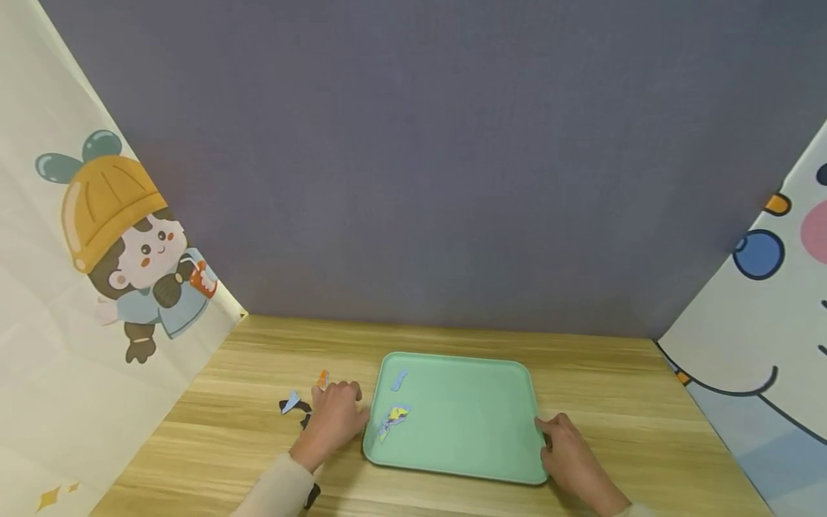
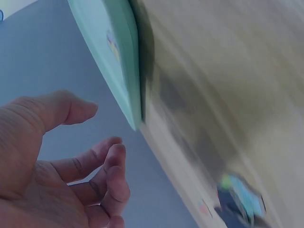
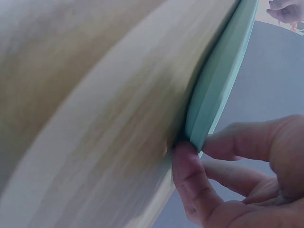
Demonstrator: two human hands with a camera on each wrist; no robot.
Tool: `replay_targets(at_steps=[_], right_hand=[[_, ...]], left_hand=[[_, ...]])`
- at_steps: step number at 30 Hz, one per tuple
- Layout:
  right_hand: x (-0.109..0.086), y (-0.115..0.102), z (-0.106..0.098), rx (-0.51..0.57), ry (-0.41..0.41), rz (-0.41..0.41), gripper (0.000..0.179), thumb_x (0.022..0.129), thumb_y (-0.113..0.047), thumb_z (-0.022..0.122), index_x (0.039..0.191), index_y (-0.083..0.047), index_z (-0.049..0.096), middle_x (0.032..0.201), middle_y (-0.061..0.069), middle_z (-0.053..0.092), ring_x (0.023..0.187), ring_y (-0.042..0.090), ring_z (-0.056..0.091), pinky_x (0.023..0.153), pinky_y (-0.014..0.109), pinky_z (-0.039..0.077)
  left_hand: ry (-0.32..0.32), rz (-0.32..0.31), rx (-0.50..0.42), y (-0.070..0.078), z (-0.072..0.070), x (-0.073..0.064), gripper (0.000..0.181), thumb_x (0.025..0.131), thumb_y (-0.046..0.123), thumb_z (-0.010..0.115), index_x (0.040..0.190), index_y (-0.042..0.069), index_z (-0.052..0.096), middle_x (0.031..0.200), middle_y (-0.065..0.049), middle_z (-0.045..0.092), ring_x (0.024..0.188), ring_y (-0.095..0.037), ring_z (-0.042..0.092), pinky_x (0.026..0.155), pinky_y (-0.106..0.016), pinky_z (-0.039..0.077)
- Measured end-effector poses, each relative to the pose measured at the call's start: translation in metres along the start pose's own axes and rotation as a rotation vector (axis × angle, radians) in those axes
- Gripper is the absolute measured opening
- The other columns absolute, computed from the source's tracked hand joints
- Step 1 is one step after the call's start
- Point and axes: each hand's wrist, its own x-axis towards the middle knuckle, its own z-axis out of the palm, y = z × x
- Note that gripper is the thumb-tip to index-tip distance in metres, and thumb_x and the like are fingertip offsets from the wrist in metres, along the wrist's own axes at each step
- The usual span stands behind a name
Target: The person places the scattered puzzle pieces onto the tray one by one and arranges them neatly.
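A mint-green tray [image 1: 474, 424] sits on the wooden table in the head view. My right hand [image 1: 571, 459] pinches its right edge, thumb above and fingers beneath the rim, as the right wrist view shows. Beside the left edge is my left hand [image 1: 332, 422]; its thumb and loosely bent fingers stand apart with nothing between them in the left wrist view. Toward the tray's left side lie a small light-blue piece [image 1: 398, 380] and a yellow, purple and blue patterned piece [image 1: 394, 421].
Left of the tray, flat pieces lie on the table [image 1: 213, 424]: an orange one [image 1: 323, 378], a light-blue one [image 1: 291, 402] overlapping a black one, and another black piece [image 1: 313, 495] by the left sleeve [image 1: 278, 488]. A grey panel [image 1: 413, 179] rises behind, with printed cloths at both sides.
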Motion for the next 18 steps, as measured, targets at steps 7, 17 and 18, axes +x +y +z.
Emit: replay_targets(at_steps=[7,17,18], right_hand=[[0.002,0.0,0.0,-0.006,-0.009,0.012,0.044,0.077,0.011,0.059,0.12,0.019,0.051,0.092,0.011,0.047,0.073,0.017,0.045,0.059,0.028,0.042],[0.002,0.003,0.001,0.001,0.017,-0.015,0.043,0.076,0.012,0.058,0.118,0.019,0.053,0.09,0.01,0.048,0.072,0.017,0.044,0.06,0.028,0.042],[0.002,0.003,0.001,0.001,0.017,-0.015,0.043,0.076,0.012,0.058,0.118,0.019,0.053,0.09,0.01,0.048,0.072,0.016,0.045,0.06,0.027,0.042]], left_hand=[[0.009,-0.06,0.009,-0.021,-0.014,-0.001,0.026,0.073,0.02,0.075,0.089,0.001,0.066,0.08,-0.008,0.063,0.07,-0.026,0.055,0.065,-0.043,0.026],[-0.073,-0.142,-0.016,-0.051,-0.027,-0.005,0.039,0.074,0.02,0.077,0.105,-0.001,0.064,0.088,-0.011,0.064,0.074,-0.024,0.054,0.067,-0.042,0.027],[-0.084,-0.146,-0.013,-0.055,-0.027,-0.005,0.04,0.074,0.02,0.077,0.106,-0.001,0.064,0.089,-0.011,0.064,0.075,-0.025,0.055,0.067,-0.043,0.028]])
